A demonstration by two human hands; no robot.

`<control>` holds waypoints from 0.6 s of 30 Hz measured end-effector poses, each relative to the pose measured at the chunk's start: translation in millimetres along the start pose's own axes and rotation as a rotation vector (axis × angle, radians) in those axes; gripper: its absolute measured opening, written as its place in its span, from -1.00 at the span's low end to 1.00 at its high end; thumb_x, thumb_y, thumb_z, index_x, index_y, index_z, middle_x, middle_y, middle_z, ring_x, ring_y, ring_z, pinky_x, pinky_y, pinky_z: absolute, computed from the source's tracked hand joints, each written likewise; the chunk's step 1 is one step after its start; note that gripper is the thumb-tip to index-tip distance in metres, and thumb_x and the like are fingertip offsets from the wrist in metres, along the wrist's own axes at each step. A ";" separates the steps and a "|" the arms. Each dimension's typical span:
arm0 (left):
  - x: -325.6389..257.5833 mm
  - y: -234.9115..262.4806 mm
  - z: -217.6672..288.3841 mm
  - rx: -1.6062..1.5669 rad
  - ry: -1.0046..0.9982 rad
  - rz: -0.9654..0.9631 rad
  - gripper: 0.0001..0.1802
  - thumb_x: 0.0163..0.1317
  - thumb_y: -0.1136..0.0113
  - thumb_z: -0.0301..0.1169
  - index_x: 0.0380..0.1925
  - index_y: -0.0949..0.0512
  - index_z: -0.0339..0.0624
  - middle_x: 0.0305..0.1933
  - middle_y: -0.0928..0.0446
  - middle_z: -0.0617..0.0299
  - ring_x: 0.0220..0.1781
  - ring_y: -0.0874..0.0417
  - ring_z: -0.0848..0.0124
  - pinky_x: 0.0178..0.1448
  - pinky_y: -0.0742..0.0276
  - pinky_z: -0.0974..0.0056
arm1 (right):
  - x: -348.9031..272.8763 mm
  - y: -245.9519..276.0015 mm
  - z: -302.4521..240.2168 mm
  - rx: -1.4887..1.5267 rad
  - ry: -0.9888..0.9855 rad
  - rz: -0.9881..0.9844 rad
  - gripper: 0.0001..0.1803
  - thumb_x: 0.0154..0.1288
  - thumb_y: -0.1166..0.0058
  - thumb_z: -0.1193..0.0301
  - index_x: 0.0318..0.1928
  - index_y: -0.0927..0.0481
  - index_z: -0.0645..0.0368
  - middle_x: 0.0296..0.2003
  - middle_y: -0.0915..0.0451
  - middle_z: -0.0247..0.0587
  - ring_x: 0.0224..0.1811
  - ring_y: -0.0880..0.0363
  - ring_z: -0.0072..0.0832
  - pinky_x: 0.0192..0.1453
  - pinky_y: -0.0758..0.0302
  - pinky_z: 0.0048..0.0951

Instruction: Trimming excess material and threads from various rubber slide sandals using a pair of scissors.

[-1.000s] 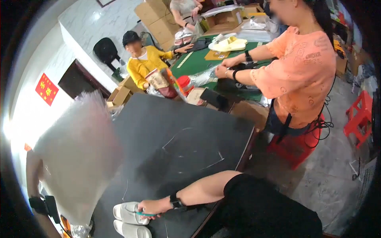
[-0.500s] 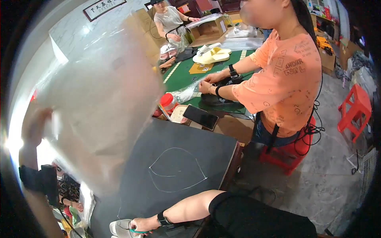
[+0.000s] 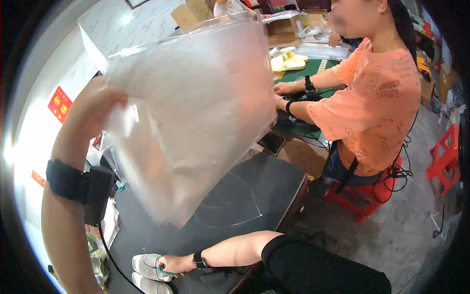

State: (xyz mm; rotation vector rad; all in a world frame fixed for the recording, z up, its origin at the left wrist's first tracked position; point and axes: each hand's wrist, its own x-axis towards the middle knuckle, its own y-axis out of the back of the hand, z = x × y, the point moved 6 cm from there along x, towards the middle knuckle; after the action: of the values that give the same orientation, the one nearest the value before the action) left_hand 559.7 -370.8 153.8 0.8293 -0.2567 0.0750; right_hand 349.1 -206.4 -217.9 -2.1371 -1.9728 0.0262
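Note:
My left hand (image 3: 100,102), raised at the left, is closed on the edge of a bundle of clear plastic bags (image 3: 196,112). The bags hang spread out above the dark table (image 3: 230,245) and hide part of it. My right hand (image 3: 177,263) rests low on the table with fingers closed on a thin green strip (image 3: 169,272) whose kind I cannot make out. Its fingertips meet one of a pair of light grey slippers (image 3: 144,264). The second slipper lies just below, nearer to me.
A person in an orange shirt (image 3: 367,93) sits at the right beside a green table (image 3: 311,128). Yellow slippers (image 3: 289,62) lie on that table. A dark phone (image 3: 270,143) lies past my table's far edge. A red stool (image 3: 443,159) stands at the far right.
The plastic bags have moved right in the view, and my left hand and forearm now show more fully. My right hand remains at the grey slippers; both slippers show more fully as the view has shifted.

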 end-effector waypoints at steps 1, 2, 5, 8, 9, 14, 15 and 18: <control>2.0 -8.3 2.8 -0.013 -0.028 -0.040 -0.83 -0.22 -0.05 -0.63 -0.50 -0.48 -0.31 -0.52 -0.40 0.27 -0.53 -0.43 0.46 -0.46 -0.34 0.33 | 0.0 0.7 1.7 0.005 -0.004 -0.005 -0.88 0.16 -0.05 0.37 -0.33 -0.50 0.14 -0.66 -0.47 -0.37 -0.72 -0.45 -0.61 -0.79 -0.32 -0.53; 2.8 -11.6 4.3 0.001 -0.042 0.017 -0.83 -0.21 -0.05 -0.61 -0.50 -0.49 -0.33 -0.52 -0.40 0.26 -0.54 -0.42 0.47 -0.50 -0.31 0.33 | 1.3 2.7 4.7 0.005 -0.012 0.005 -0.88 0.16 -0.06 0.37 -0.33 -0.50 0.14 -0.66 -0.47 -0.37 -0.72 -0.45 -0.61 -0.79 -0.32 -0.52; 15.8 -5.9 4.0 0.093 -0.130 -0.039 -0.86 -0.18 -0.03 -0.58 -0.53 -0.49 -0.36 -0.55 -0.40 0.25 -0.57 -0.40 0.46 -0.53 -0.29 0.33 | 6.2 -5.3 4.8 -0.005 -0.033 -0.004 -0.87 0.17 -0.07 0.36 -0.31 -0.51 0.14 -0.66 -0.47 -0.36 -0.72 -0.45 -0.60 -0.81 -0.31 -0.50; 21.1 -25.8 9.0 0.174 -0.148 0.080 -0.80 -0.15 -0.03 -0.55 -0.45 -0.53 -0.35 -0.47 -0.47 0.27 -0.46 -0.47 0.46 -0.37 -0.39 0.31 | 7.7 4.0 14.0 0.006 -0.049 0.018 -0.88 0.14 -0.06 0.39 -0.32 -0.51 0.14 -0.66 -0.47 -0.35 -0.72 -0.45 -0.58 -0.82 -0.31 -0.49; 22.0 -29.3 7.5 0.175 -0.143 0.083 -0.80 -0.15 -0.03 -0.55 -0.45 -0.53 -0.35 -0.47 -0.47 0.27 -0.46 -0.47 0.46 -0.37 -0.39 0.31 | 8.1 2.6 14.3 0.000 -0.067 0.010 -0.89 0.13 -0.04 0.40 -0.33 -0.51 0.14 -0.65 -0.47 -0.35 -0.73 -0.44 -0.59 -0.83 -0.30 -0.49; 9.7 -81.7 19.0 0.173 -0.319 -0.011 -0.69 -0.15 0.03 -0.55 -0.35 -0.56 -0.41 -0.46 -0.51 0.25 -0.44 -0.47 0.45 -0.32 -0.40 0.36 | 0.9 6.3 10.6 -0.028 -0.040 0.021 -0.89 0.13 0.02 0.41 -0.34 -0.51 0.13 -0.63 -0.48 -0.35 -0.73 -0.44 -0.60 -0.83 -0.29 -0.52; 4.8 -90.0 22.9 0.260 -0.357 0.018 -0.70 -0.13 0.04 -0.55 -0.35 -0.57 -0.41 -0.48 -0.53 0.25 -0.44 -0.48 0.45 -0.31 -0.41 0.36 | 1.0 6.0 10.2 -0.032 -0.039 0.017 -0.89 0.13 0.02 0.41 -0.34 -0.51 0.13 -0.63 -0.48 -0.35 -0.73 -0.44 -0.60 -0.83 -0.29 -0.52; 12.0 -99.7 3.2 0.488 -0.421 0.173 -0.72 -0.04 0.07 -0.58 -0.31 -0.55 -0.41 -0.42 -0.61 -0.08 -0.34 -0.62 0.28 -0.15 -0.49 0.25 | 7.7 1.2 16.0 -0.029 -0.035 0.001 -0.85 0.20 0.06 0.42 -0.26 -0.53 0.15 -0.60 -0.51 -0.32 -0.74 -0.44 -0.58 -0.84 -0.27 -0.51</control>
State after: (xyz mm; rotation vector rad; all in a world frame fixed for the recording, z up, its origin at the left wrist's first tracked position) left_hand 587.2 -440.8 87.3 1.3064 -0.7265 0.1281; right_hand 348.2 -196.4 -232.6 -2.1697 -2.0033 0.0351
